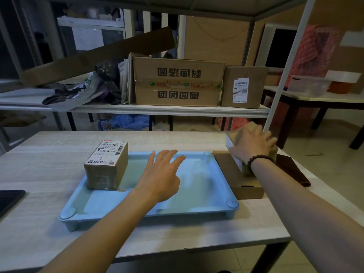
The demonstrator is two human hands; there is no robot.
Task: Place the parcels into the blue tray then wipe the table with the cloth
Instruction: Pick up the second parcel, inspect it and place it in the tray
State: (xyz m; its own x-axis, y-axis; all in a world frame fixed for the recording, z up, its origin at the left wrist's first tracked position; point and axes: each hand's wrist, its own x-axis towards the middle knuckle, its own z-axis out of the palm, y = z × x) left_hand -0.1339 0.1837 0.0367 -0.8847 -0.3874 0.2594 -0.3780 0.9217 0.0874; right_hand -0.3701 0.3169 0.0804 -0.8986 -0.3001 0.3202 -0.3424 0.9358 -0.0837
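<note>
A light blue tray (197,200) lies in the middle of the pale wooden table. One brown taped parcel (107,166) with a white shipping label stands in the tray's far left corner. My left hand (161,176) hovers over the tray's middle, fingers spread, holding nothing. To the right of the tray lies a flat brown box (246,189). On top of it sits a second taped parcel (234,138), and my right hand (254,144) grips it from above. A dark brown cloth (293,170) lies folded at the table's right edge, beside the flat box.
A shelf behind the table carries a large printed carton (178,81), a smaller labelled carton (243,87) and crumpled plastic bags (82,91). A white shelf post (283,75) rises near the table's far right corner. A dark flat object (9,200) lies at the table's left edge.
</note>
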